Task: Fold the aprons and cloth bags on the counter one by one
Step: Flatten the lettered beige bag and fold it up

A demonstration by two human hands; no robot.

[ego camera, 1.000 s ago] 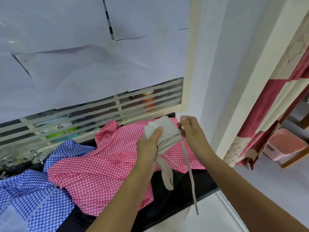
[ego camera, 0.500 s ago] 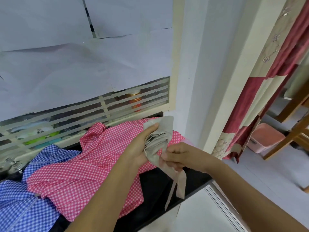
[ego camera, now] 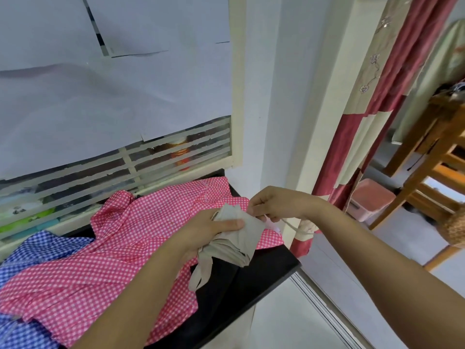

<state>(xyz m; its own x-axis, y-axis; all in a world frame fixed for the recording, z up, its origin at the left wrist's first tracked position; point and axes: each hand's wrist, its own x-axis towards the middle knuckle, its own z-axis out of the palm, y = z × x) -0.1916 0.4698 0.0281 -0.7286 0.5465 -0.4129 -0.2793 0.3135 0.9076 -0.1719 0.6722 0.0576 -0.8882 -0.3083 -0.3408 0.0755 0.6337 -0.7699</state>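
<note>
Bag (ego camera: 241,235) is nearly folded, squeezed tight in left hand (ego camera: 208,227); right hand (ego camera: 274,205) pinches its strap (ego camera: 289,224). Pink apron (ego camera: 113,248) underneath waits unfolded.

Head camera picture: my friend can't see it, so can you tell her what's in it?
Two bare hands hold a folded beige cloth bundle above a black counter: the left hand grips it, the right hand pinches its thin strap. Under them lie a crumpled pink checked apron and a blue checked one.
</note>
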